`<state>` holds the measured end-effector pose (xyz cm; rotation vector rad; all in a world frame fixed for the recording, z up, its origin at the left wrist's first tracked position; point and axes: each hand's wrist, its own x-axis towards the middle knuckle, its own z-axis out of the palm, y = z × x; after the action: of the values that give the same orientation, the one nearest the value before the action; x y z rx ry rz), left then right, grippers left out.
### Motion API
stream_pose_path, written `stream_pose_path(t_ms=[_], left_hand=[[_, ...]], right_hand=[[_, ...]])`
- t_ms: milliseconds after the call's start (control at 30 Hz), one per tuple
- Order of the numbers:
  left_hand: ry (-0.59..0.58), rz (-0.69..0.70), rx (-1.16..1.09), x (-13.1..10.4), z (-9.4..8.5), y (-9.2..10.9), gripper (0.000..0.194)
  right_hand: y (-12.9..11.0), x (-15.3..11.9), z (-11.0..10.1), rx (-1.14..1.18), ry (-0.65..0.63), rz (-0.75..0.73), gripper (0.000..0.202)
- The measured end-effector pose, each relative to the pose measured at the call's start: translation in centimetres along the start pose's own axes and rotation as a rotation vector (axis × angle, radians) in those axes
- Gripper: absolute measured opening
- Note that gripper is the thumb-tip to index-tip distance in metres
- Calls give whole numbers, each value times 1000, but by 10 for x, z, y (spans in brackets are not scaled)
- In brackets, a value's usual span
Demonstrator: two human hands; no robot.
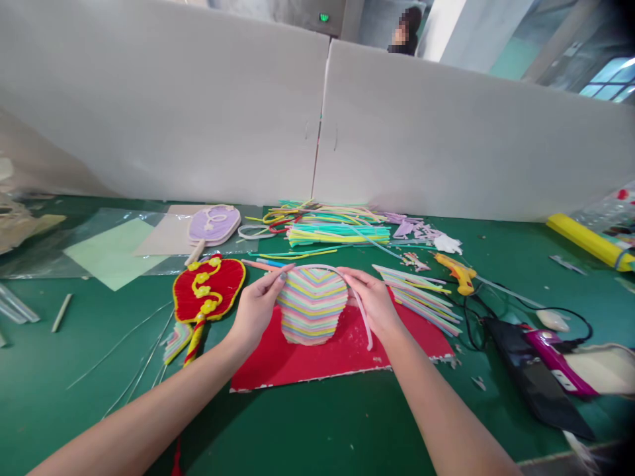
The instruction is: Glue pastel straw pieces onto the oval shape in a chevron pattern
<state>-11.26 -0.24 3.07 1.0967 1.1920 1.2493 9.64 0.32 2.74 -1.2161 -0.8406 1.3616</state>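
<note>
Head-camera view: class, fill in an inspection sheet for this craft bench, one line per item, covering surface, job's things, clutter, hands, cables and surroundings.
Surface: green table with a red sheet under the work.
Job's things: striped pastel fan piece on the red sheet; a pale strip bent over its top edge.
Clutter: red-and-yellow fan, lilac fan, pile of coloured strips, yellow glue gun, clear plastic sheets.
Hands: left hand pinches the strip at the fan piece's left edge; right hand grips it at the right.
Cables: black cable loops at the right.
Surroundings: white board partition; a person behind it.
</note>
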Motion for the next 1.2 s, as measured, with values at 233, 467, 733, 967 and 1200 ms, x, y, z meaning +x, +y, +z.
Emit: stream_pose_path(t_ms=[233, 467, 733, 967, 1200], left_hand=[[21, -20, -31, 2, -1, -4, 54], [46, -36, -69, 1, 0, -3, 51], [74, -34, -56, 1, -1, -3, 49], [90, -35, -71, 2, -2, -3, 51], [108, -32, -96, 2, -3, -5, 51]], right_hand=[[0, -2, 0, -40, -27, 9, 32], [3, -2, 0, -50, -36, 6, 34], [9, -2, 2, 53, -84, 12, 37], [11, -2, 5, 109, -81, -1, 31], [16, -3, 5, 74, -148, -17, 37]])
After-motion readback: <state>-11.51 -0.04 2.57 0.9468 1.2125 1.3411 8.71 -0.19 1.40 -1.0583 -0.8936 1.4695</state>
